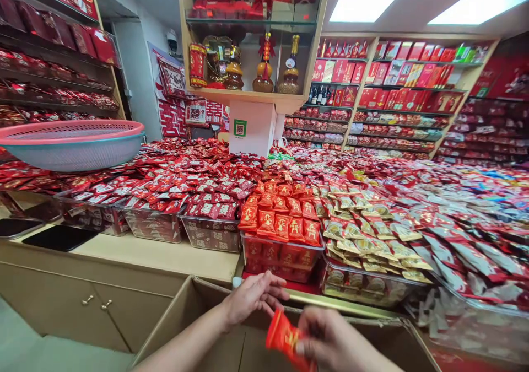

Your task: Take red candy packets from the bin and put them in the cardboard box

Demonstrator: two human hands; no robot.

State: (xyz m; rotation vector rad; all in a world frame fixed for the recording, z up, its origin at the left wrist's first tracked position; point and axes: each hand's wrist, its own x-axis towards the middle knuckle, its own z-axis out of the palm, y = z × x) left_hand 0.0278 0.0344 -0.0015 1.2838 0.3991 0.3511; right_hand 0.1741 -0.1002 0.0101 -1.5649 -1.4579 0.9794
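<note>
Above an open cardboard box (185, 317), my right hand (326, 333) grips a red packet (285, 336) with gold characters between thumb and fingers. My left hand (256, 296) is just left of the packet, its fingers apart and nothing seen in it. Behind both hands a clear bin (281, 256) is heaped with similar red packets (282, 226). To its right, another clear bin (363, 286) holds gold and red packets. A bin of dark red packets (212, 231) stands to its left.
Pink and blue baskets (82, 149) rest on packets at the left. A black flat item (60, 237) lies on the counter (136, 259). A display cabinet (248, 93) overhangs the middle. Stocked shelves line the back and left.
</note>
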